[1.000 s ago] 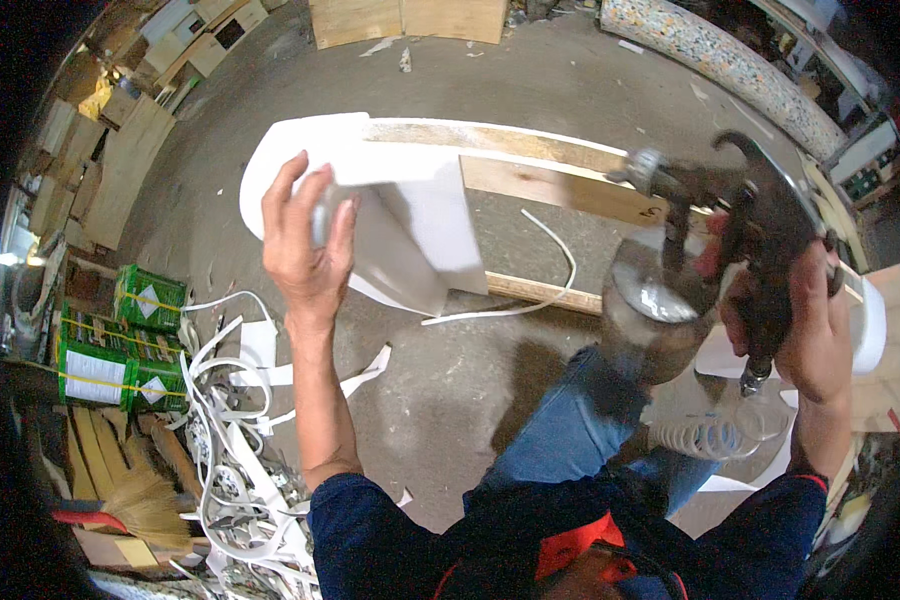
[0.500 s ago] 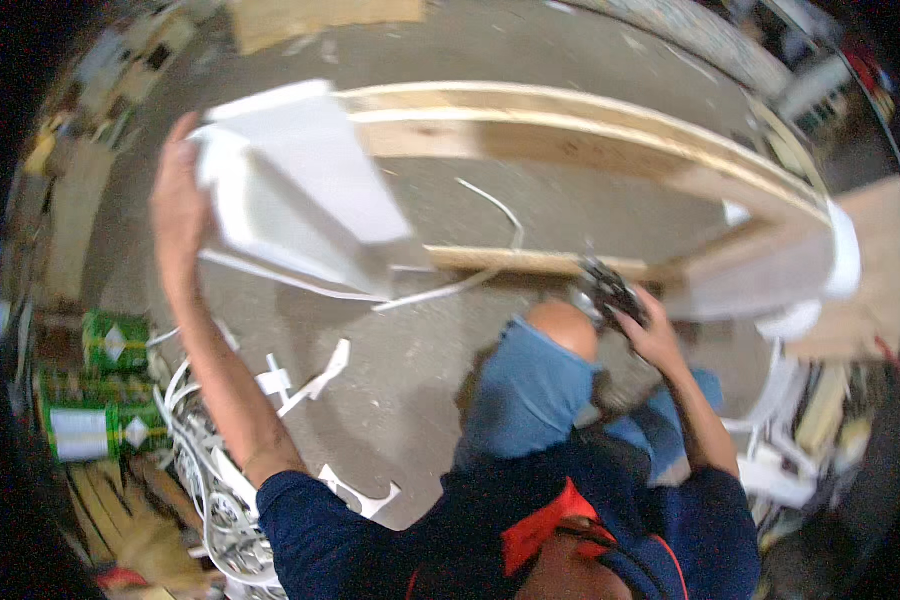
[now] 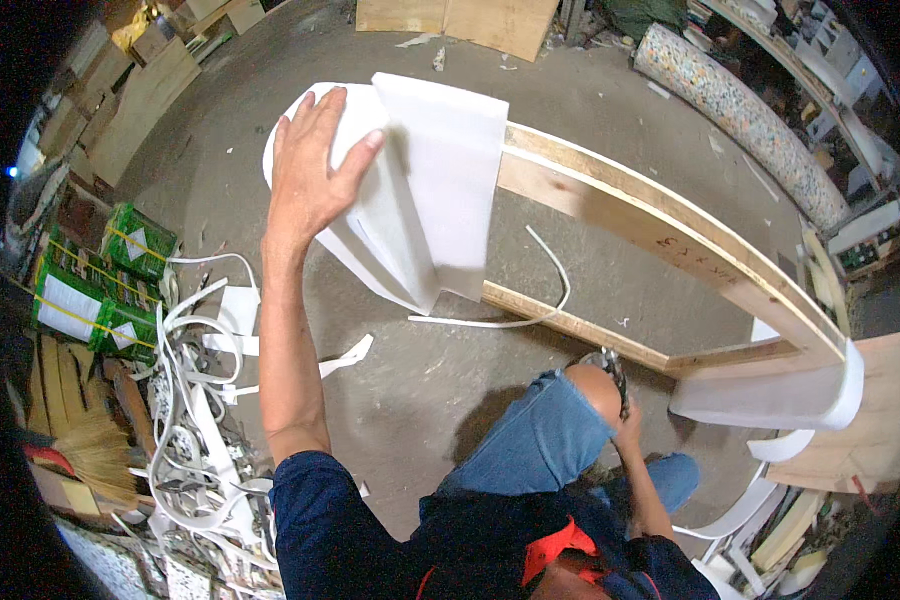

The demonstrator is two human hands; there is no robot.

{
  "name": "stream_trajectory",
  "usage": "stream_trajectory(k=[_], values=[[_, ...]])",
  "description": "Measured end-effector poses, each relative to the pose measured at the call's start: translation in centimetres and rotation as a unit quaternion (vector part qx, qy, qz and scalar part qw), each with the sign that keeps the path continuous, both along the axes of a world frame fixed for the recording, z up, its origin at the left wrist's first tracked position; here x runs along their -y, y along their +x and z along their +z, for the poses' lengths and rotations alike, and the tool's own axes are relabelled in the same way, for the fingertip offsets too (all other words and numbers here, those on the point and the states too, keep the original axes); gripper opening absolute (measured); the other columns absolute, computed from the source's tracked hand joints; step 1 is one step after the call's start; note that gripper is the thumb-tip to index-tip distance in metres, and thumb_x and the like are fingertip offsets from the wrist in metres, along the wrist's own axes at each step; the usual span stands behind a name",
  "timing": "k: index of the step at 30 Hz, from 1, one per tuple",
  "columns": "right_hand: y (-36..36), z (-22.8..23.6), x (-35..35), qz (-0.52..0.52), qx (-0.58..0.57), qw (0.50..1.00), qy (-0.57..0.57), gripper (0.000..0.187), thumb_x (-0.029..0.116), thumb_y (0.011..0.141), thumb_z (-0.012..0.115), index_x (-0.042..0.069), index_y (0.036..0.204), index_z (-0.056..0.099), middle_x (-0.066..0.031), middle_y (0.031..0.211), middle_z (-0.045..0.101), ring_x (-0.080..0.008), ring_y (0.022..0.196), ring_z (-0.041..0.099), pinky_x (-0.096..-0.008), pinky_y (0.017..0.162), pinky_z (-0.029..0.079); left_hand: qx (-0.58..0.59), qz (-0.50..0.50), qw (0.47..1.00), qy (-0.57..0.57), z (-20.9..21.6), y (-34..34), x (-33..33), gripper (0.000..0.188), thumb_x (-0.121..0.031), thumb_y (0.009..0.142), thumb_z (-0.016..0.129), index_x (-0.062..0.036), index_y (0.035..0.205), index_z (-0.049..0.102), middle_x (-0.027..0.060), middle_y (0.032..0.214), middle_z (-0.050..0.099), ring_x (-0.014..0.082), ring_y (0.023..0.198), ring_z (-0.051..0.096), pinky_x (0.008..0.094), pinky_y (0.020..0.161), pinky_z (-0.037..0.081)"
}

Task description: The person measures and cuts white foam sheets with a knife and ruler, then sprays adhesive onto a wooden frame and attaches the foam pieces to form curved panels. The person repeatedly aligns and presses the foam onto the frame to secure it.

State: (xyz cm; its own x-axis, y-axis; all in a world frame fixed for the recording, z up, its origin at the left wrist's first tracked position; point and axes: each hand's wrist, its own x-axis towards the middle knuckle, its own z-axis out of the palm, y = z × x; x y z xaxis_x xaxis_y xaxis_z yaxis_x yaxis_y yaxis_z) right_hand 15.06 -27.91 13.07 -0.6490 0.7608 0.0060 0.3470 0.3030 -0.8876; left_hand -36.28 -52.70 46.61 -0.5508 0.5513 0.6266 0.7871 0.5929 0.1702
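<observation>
My left hand (image 3: 315,175) lies over the top of a white foam-padded end panel (image 3: 365,160), fingers stretched and thumb apart. That panel joins a second white-covered panel (image 3: 450,170) at an angle, on the left end of a wooden frame (image 3: 660,225). Down beside my bent knee, my right hand (image 3: 627,430) is closed round a dark gun-shaped tool (image 3: 618,380) with a metallic head; its exact kind is unclear and my knee hides part of it. A curved white foam strip (image 3: 560,300) lies within the frame's opening, on the floor.
White foam offcuts (image 3: 195,420) are heaped at left, near green tins (image 3: 100,300) and a straw broom (image 3: 95,455). The frame's right end carries white padding (image 3: 770,395), close to a plywood sheet (image 3: 880,400). A speckled foam roll (image 3: 740,120) lies at far right.
My left hand has gone from the outer edge of the white padding to lying across its top. The right hand with the tool has dropped beside my knee. The whole view has shifted.
</observation>
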Motion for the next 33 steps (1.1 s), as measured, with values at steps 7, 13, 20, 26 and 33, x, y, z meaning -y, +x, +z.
stream_trajectory(k=[7, 13, 20, 26, 33], values=[[4.3, 0.2, -0.4, 0.086, 0.098, 0.991, 0.015, 0.035, 0.021, 0.084, 0.076, 0.003, 0.113, 0.066, -0.0133, 0.092, 0.072, -0.0216, 0.081, 0.067, -0.0373, 0.074, 0.052, -0.002, 0.038, 0.999, -0.01, 0.2, 2.2, -1.2, 0.094, -0.064, 0.077, 0.071, 0.0036, 0.14, 0.051, 0.0272, 0.148, 0.046, 0.0436, 0.145, 0.032, 0.063, 0.117, 0.017], [-2.0, 16.5, -1.6, 0.081, 0.329, 0.938, 0.077, 0.036, 0.023, 0.083, 0.078, 0.0, 0.108, 0.067, -0.0159, 0.082, 0.07, -0.0285, 0.072, 0.067, -0.04, 0.071, 0.053, 0.001, 0.015, 0.999, 0.04, -0.3, 2.3, -1.3, 0.102, -0.065, 0.068, 0.076, 0.0067, 0.137, 0.054, 0.029, 0.144, 0.05, 0.0438, 0.145, 0.033, 0.0621, 0.119, 0.013], [-22.6, 43.2, 3.2, 0.142, -0.118, 0.836, 0.516, 0.023, 0.014, 0.091, 0.067, 0.0, 0.108, 0.065, -0.0099, 0.096, 0.069, -0.0192, 0.08, 0.062, -0.0301, 0.075, 0.051, -0.031, -0.026, 0.997, 0.067, -0.7, 2.6, -1.0, 0.093, -0.057, 0.07, 0.079, -0.0006, 0.139, 0.054, 0.0235, 0.139, 0.056, 0.043, 0.142, 0.038, 0.063, 0.118, 0.015], [-38.9, 45.3, 6.3, 0.273, -0.07, 0.767, 0.576, 0.028, 0.022, 0.083, 0.08, 0.002, 0.092, 0.063, -0.0098, 0.077, 0.066, -0.021, 0.07, 0.064, -0.0321, 0.063, 0.05, -0.03, -0.033, 0.995, 0.085, -0.7, 2.8, -0.5, 0.086, -0.051, 0.07, 0.079, -0.0036, 0.138, 0.056, 0.0211, 0.138, 0.058, 0.0424, 0.139, 0.042, 0.0623, 0.118, 0.016], [-41.6, 44.3, 2.4, 0.385, 0.006, 0.877, 0.285, 0.027, 0.026, 0.087, 0.078, 0.005, 0.087, 0.061, -0.0007, 0.07, 0.063, -0.0081, 0.065, 0.058, -0.0271, 0.054, 0.044, -0.028, -0.03, 0.997, 0.072, -0.9, 3.2, 0.1, 0.083, -0.05, 0.071, 0.078, -0.0075, 0.139, 0.056, 0.0209, 0.139, 0.057, 0.0425, 0.139, 0.04, 0.0636, 0.117, 0.016]])
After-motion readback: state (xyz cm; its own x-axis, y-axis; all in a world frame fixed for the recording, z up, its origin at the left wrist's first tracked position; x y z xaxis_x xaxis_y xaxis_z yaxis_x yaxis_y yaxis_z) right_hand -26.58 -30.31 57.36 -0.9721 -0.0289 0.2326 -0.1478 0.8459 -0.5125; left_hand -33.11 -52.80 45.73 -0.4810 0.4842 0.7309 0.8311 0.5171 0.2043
